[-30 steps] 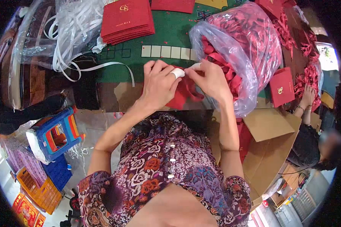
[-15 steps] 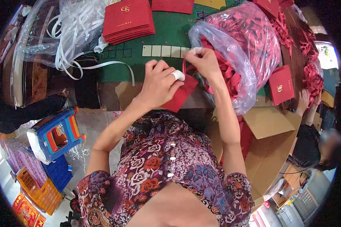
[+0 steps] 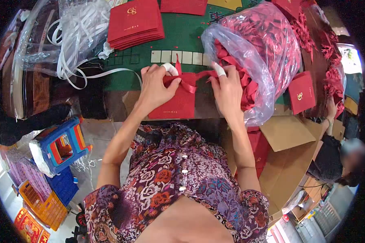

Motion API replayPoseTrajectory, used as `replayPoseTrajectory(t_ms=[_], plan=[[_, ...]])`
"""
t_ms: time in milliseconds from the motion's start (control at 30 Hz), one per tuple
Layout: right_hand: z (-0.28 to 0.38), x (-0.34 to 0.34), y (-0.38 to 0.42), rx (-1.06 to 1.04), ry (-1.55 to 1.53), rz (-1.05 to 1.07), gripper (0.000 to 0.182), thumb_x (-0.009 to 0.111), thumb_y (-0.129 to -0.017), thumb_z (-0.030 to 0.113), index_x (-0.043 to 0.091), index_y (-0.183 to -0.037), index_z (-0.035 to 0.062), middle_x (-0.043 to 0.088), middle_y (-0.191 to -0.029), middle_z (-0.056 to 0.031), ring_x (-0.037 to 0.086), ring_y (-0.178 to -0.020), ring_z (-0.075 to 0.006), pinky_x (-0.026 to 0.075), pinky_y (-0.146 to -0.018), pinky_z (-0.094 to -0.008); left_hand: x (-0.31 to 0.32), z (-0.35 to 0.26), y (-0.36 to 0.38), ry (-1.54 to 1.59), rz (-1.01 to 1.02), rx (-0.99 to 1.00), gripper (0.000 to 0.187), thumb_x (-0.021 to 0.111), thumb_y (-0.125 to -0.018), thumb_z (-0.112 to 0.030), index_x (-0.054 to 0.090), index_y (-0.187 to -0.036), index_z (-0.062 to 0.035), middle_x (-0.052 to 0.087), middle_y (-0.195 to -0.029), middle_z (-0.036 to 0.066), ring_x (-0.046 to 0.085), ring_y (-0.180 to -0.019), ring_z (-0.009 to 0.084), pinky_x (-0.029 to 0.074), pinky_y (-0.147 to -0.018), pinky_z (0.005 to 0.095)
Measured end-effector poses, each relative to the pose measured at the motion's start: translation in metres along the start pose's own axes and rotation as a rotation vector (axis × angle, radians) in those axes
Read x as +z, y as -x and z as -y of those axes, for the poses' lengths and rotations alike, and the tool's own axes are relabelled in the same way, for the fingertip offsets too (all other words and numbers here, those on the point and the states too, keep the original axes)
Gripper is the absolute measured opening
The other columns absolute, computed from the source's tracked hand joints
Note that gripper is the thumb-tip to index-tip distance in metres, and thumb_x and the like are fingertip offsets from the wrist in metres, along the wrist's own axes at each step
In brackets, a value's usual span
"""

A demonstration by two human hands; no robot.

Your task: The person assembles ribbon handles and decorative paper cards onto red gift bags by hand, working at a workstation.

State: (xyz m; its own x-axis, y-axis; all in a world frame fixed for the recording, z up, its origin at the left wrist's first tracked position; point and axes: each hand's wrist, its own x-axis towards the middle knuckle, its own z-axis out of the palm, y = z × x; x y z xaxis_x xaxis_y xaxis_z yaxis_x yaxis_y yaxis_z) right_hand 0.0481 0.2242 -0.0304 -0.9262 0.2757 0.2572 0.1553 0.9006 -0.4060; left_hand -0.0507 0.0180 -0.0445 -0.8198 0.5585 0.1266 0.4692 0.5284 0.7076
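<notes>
Now my left hand [image 3: 154, 87] and right hand [image 3: 227, 91] have pulled the red satin ribbon [image 3: 189, 81] apart, fingers seemingly pinching its ends over the flat red paper envelope [image 3: 175, 106].

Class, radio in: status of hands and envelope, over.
Left hand and right hand pinch red ribbon. Red envelope flat beneath. Plastic bag crowds right.
</notes>
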Motion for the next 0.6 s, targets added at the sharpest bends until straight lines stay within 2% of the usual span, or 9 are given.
replayPoseTrajectory(t_ms=[100,133,267,333,367,433,500,567,600], plan=[[-0.007,0.004,-0.006,-0.001,0.007,0.089,0.024,0.070,-0.085,0.011,0.070,-0.109,0.0081,0.057,-0.097,-0.0122,0.059,-0.092,-0.0333,0.050,-0.077,-0.0435,0.000,0.000,-0.001,-0.023,0.005,0.005,0.018,0.076,-0.079,-0.021,0.067,-0.090,-0.0097,0.064,-0.079,0.005,0.062,-0.081,0.0237,0.038,-0.089,0.0391],[-0.007,0.006,-0.007,0.002,0.018,0.064,0.017,0.072,-0.085,0.011,0.071,-0.102,0.0072,0.059,-0.098,-0.0120,0.061,-0.087,-0.0324,0.050,-0.074,-0.0417,0.001,0.000,-0.003,-0.029,-0.007,0.011,0.018,0.076,-0.079,-0.021,0.068,-0.090,-0.0098,0.064,-0.079,0.006,0.062,-0.082,0.0242,0.038,-0.089,0.0393],[0.000,-0.015,-0.008,-0.022,-0.115,-0.047,0.012,0.072,-0.085,0.008,0.071,-0.097,0.0064,0.061,-0.094,-0.0120,0.062,-0.078,-0.0298,0.051,-0.070,-0.0380,0.010,0.007,-0.010,-0.111,-0.047,0.010,0.019,0.076,-0.079,-0.022,0.068,-0.092,-0.0103,0.065,-0.079,0.007,0.062,-0.084,0.0261,0.038,-0.089,0.0398],[0.006,-0.036,-0.007,0.024,-0.196,-0.033,0.005,0.072,-0.086,0.005,0.069,-0.090,0.0038,0.063,-0.081,-0.0058,0.059,-0.067,-0.0171,0.046,-0.062,-0.0297,0.015,0.009,-0.016,-0.156,-0.071,0.019,0.021,0.075,-0.080,-0.025,0.068,-0.094,-0.0107,0.066,-0.082,0.008,0.062,-0.087,0.0281,0.038,-0.089,0.0407],[0.014,-0.050,-0.004,0.023,-0.195,-0.033,0.005,0.072,-0.086,0.005,0.069,-0.090,0.0038,0.063,-0.081,-0.0058,0.059,-0.067,-0.0171,0.046,-0.062,-0.0297,0.021,0.011,-0.019,-0.156,-0.072,0.020,0.021,0.075,-0.080,-0.025,0.068,-0.094,-0.0107,0.066,-0.082,0.008,0.062,-0.087,0.0281,0.038,-0.089,0.0407],[0.028,-0.073,0.004,0.238,-0.578,0.236,0.006,0.072,-0.086,0.005,0.067,-0.084,0.0022,0.058,-0.069,0.0024,0.051,-0.065,-0.0054,0.040,-0.058,-0.0228,0.031,0.012,-0.022,-0.174,-0.135,0.064,0.022,0.076,-0.080,-0.025,0.069,-0.096,-0.0119,0.066,-0.085,0.008,0.061,-0.089,0.0286,0.038,-0.089,0.0410],[0.035,-0.073,0.002,0.246,-0.637,0.269,0.009,0.071,-0.087,0.006,0.066,-0.082,0.0018,0.057,-0.069,0.0044,0.049,-0.065,-0.0028,0.038,-0.058,-0.0212,0.033,0.006,-0.022,-0.165,-0.114,0.067,0.022,0.075,-0.082,-0.020,0.067,-0.100,-0.0107,0.066,-0.092,0.011,0.061,-0.091,0.0302,0.039,-0.091,0.0417],[0.044,-0.065,0.000,0.255,-0.697,0.301,0.012,0.071,-0.088,0.008,0.065,-0.080,0.0015,0.057,-0.069,0.0063,0.047,-0.065,-0.0001,0.036,-0.057,-0.0197,0.035,-0.001,-0.021,0.008,-0.334,0.168,0.022,0.073,-0.082,-0.013,0.066,-0.103,-0.0086,0.065,-0.098,0.014,0.061,-0.094,0.0332,0.039,-0.096,0.0428],[0.046,-0.055,-0.004,0.271,-0.675,0.273,0.013,0.071,-0.089,0.009,0.065,-0.080,0.0015,0.057,-0.070,0.0061,0.046,-0.065,-0.0005,0.036,-0.056,-0.0203,0.029,-0.007,-0.016,0.024,-0.362,0.190,0.019,0.069,-0.083,-0.006,0.065,-0.102,-0.0057,0.062,-0.103,0.012,0.059,-0.096,0.0337,0.043,-0.091,0.0445]])
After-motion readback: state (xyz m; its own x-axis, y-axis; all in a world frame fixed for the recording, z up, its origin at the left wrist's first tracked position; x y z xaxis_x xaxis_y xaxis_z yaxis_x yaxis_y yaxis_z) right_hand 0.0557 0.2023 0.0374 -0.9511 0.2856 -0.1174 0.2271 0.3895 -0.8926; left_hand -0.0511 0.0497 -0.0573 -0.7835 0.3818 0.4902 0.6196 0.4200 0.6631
